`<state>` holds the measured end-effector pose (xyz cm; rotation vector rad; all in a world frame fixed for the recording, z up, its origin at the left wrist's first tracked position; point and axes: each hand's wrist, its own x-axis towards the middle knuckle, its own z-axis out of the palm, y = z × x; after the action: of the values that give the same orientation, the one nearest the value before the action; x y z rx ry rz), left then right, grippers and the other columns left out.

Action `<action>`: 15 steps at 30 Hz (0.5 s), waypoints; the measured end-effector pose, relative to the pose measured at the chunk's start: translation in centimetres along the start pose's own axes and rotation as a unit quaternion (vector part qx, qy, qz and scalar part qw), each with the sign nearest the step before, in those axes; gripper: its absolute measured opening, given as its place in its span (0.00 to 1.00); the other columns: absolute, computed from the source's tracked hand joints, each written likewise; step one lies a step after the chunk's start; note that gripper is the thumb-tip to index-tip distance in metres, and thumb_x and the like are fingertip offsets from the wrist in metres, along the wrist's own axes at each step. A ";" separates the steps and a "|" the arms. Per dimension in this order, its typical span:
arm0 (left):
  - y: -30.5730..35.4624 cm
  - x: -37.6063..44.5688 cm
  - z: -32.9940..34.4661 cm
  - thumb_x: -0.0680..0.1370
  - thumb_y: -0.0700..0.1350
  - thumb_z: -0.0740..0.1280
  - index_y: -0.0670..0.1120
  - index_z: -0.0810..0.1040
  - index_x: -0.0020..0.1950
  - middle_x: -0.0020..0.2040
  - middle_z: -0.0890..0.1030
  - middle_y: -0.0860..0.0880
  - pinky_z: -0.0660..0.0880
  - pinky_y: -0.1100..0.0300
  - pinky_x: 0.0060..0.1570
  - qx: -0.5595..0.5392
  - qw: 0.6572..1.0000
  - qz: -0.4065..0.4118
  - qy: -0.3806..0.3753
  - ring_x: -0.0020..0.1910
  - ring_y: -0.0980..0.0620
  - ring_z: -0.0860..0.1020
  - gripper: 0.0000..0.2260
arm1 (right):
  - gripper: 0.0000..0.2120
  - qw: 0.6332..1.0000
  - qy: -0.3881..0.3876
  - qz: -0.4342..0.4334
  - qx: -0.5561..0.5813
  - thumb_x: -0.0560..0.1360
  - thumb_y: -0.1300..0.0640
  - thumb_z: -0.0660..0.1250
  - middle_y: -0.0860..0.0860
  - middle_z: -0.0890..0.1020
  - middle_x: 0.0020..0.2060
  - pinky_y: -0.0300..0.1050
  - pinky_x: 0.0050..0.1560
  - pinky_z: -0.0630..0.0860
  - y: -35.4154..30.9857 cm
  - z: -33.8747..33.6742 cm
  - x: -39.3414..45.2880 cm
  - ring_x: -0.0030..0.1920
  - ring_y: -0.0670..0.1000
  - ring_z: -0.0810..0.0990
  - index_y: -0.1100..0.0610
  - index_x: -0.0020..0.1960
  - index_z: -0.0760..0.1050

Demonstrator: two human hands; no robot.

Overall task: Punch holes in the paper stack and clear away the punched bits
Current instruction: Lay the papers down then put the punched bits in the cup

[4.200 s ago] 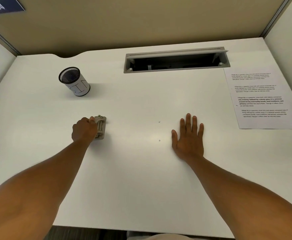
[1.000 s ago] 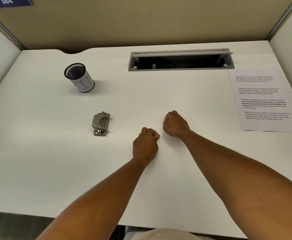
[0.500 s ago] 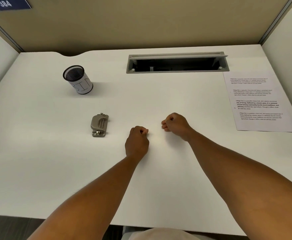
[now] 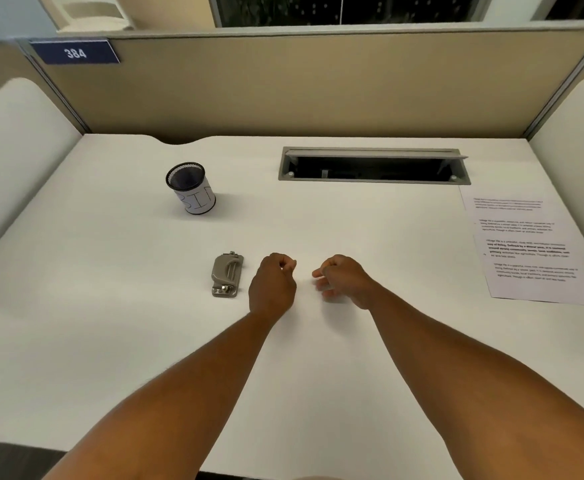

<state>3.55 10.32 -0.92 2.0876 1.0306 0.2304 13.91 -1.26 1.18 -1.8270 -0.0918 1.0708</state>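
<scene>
My left hand [image 4: 272, 285] hovers just right of the grey hole punch [image 4: 226, 274], fingers curled with thumb and forefinger pinched together. My right hand [image 4: 344, 279] is a short gap to its right, thumb and forefinger tips also pinched and the other fingers loosely curled. Anything between the fingertips is too small to see. No punched bits show on the white desk [image 4: 318, 358] between the hands. The printed paper stack [image 4: 529, 249] lies flat at the right edge. A black mesh cup labelled BIN [image 4: 191, 188] stands upright at the back left.
An open grey cable tray slot [image 4: 373, 166] is sunk into the desk at the back. Beige partition walls close the desk at the back and white panels on both sides. A sign reading 384 [image 4: 75, 52] hangs at the upper left.
Both fists have lifted off the spot where two small bits lay and shifted slightly toward the punch. The view has tilted up. The punch, cup and paper have not moved.
</scene>
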 end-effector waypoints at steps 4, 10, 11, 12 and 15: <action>0.4 1.5 -2.6 0.81 0.46 0.61 0.55 0.72 0.46 0.49 0.77 0.57 0.66 0.62 0.41 -0.017 0.999 0.031 0.032 0.45 0.57 0.74 0.06 | 0.06 0.999 -0.002 -0.040 -0.015 0.77 0.62 0.57 0.54 0.82 0.54 0.51 0.52 0.80 -2.3 1.7 -0.1 0.53 0.54 0.81 0.59 0.49 0.73; 0.3 3.9 -7.0 0.82 0.50 0.61 0.56 0.73 0.46 0.48 0.78 0.58 0.67 0.63 0.41 -0.026 0.996 0.041 0.070 0.44 0.58 0.75 0.05 | 0.09 0.994 -0.002 -0.101 -0.032 0.76 0.61 0.60 0.53 0.83 0.53 0.50 0.53 0.79 -6.1 4.7 0.6 0.48 0.51 0.81 0.62 0.53 0.76; 0.1 4.3 -7.7 0.82 0.50 0.61 0.55 0.73 0.47 0.49 0.78 0.57 0.67 0.62 0.43 -0.030 0.996 0.045 0.076 0.45 0.57 0.75 0.04 | 0.10 0.993 -0.003 -0.110 -0.034 0.76 0.61 0.60 0.53 0.83 0.53 0.50 0.53 0.79 -6.8 5.3 0.8 0.47 0.51 0.81 0.63 0.54 0.76; 0.0 4.8 -8.4 0.82 0.49 0.61 0.54 0.74 0.48 0.49 0.79 0.57 0.67 0.61 0.44 -0.032 0.995 0.046 0.084 0.46 0.56 0.75 0.04 | 0.10 0.992 -0.003 -0.117 -0.036 0.76 0.61 0.60 0.53 0.83 0.53 0.50 0.53 0.80 -7.4 6.0 1.1 0.47 0.51 0.81 0.63 0.54 0.75; -0.6 6.2 -10.3 0.82 0.49 0.62 0.52 0.75 0.49 0.49 0.79 0.55 0.67 0.60 0.45 -0.034 0.993 0.038 0.103 0.46 0.55 0.75 0.05 | 0.10 0.990 -0.006 -0.134 -0.040 0.76 0.61 0.61 0.54 0.83 0.52 0.50 0.52 0.80 -9.1 8.1 1.8 0.46 0.51 0.81 0.64 0.55 0.75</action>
<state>2.41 20.99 4.58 2.0753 1.0494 0.5212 12.76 9.97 5.98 -1.8194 -0.3820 0.8985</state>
